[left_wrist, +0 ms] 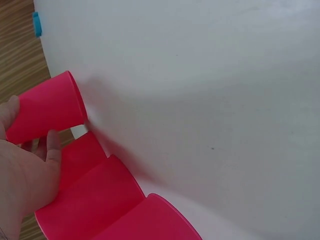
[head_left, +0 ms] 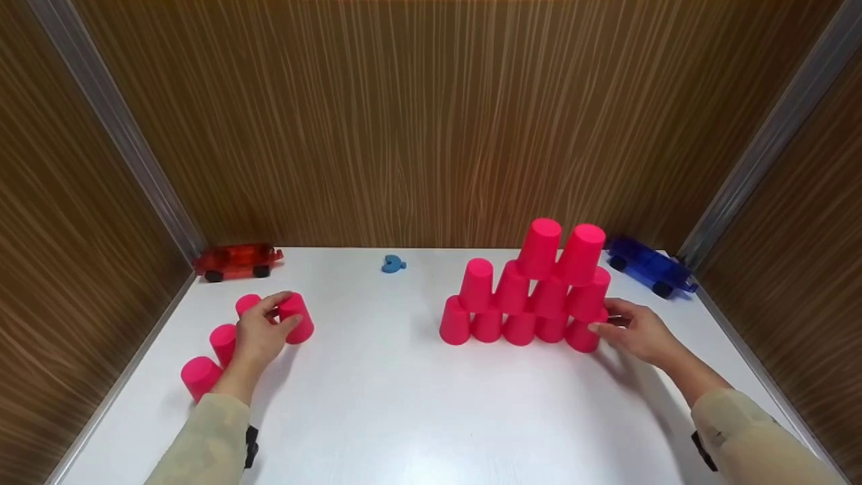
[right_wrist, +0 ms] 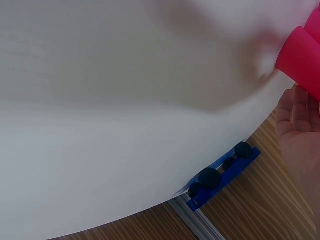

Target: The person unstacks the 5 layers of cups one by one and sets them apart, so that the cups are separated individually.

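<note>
Three-tier stack of bright pink tapered cups [head_left: 514, 286], right of centre

The right hand [head_left: 640, 330] touches its lower-right cup [head_left: 579, 335]; whether it grips, I cannot tell. Left of centre, the left hand [head_left: 261, 335] pinches one pink cup [head_left: 299, 320] near a row of three [head_left: 222, 341]. Far left, a clear red toy car [head_left: 237, 260]; far right, a clear blue toy car [head_left: 648, 265]; between, a small blue piece [head_left: 390, 265].

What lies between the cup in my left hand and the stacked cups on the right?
Only bare white tabletop separates the cup in your left hand from the stacked cups, as the head view shows; the small blue piece lies farther back.
</note>
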Demonstrator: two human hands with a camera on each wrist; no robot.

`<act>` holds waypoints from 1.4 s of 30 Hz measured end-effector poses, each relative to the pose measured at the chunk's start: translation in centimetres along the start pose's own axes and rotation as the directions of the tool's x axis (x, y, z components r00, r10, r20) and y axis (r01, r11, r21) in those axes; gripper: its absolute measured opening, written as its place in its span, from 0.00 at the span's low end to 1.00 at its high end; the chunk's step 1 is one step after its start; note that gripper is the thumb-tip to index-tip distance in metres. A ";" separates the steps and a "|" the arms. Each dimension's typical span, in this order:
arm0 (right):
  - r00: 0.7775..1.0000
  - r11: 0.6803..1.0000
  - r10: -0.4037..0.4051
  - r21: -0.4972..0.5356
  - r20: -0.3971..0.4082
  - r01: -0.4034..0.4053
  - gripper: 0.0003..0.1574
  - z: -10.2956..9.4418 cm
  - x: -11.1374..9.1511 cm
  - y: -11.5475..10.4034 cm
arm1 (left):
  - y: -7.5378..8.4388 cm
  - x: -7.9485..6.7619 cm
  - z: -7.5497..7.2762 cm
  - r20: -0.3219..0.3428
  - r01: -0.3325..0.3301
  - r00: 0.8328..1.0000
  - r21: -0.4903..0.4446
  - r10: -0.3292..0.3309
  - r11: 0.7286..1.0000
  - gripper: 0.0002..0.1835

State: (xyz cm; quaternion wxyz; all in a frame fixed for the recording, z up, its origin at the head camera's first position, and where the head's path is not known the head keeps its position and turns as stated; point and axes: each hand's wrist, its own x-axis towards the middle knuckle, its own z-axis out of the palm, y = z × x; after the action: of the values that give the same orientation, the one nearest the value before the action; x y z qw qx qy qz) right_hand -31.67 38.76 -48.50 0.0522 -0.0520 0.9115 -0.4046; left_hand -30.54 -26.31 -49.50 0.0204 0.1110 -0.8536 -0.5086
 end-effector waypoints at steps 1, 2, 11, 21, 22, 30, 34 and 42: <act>1.000 1.000 0.001 -0.001 0.000 -0.001 0.43 0.0 0.0 0.0 | 0.0 0.0 0.0 -0.001 0.000 1.000 0.000 0.000 1.000 0.38; 1.000 1.000 -0.004 -0.003 -0.002 0.004 0.42 0.0 0.0 0.1 | 0.0 0.0 0.1 -0.005 -0.002 1.000 -0.001 0.002 1.000 0.38; 1.000 1.000 -0.023 -0.010 -0.016 0.023 0.41 0.2 -0.3 0.4 | 0.0 -0.1 0.6 -0.013 -0.004 1.000 -0.008 0.004 1.000 0.38; 1.000 1.000 0.003 -0.009 -0.010 -0.003 0.42 0.3 -0.6 0.9 | 1.8 -1.0 -0.5 0.029 -0.031 0.999 0.019 0.031 0.999 0.41; 1.000 1.000 0.003 -0.007 -0.009 -0.003 0.42 0.4 -0.5 0.9 | 2.4 -1.1 -0.7 0.024 -0.046 0.999 0.017 0.046 0.999 0.41; 1.000 1.000 -0.023 0.012 -0.007 0.023 0.42 0.2 -0.1 0.3 | 8.9 -1.9 -1.2 -0.018 -0.250 0.968 -0.040 0.250 0.967 0.38; 1.000 1.000 -0.023 -0.008 -0.012 0.023 0.41 0.0 -0.1 0.3 | 13.4 -2.1 0.9 0.027 -0.360 0.932 -0.056 0.362 0.931 0.35; 1.000 1.000 0.007 -0.005 0.005 -0.007 0.43 0.0 0.2 0.2 | 22.0 -2.9 7.7 0.143 -0.556 0.809 -0.132 0.570 0.821 0.30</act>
State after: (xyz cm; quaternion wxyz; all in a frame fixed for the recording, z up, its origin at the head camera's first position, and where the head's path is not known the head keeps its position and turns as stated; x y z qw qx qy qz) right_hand -31.86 38.86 -48.63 0.0556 -0.0498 0.9126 -0.4019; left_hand -32.58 -8.94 -33.81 0.0992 -0.1934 -0.8243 -0.5227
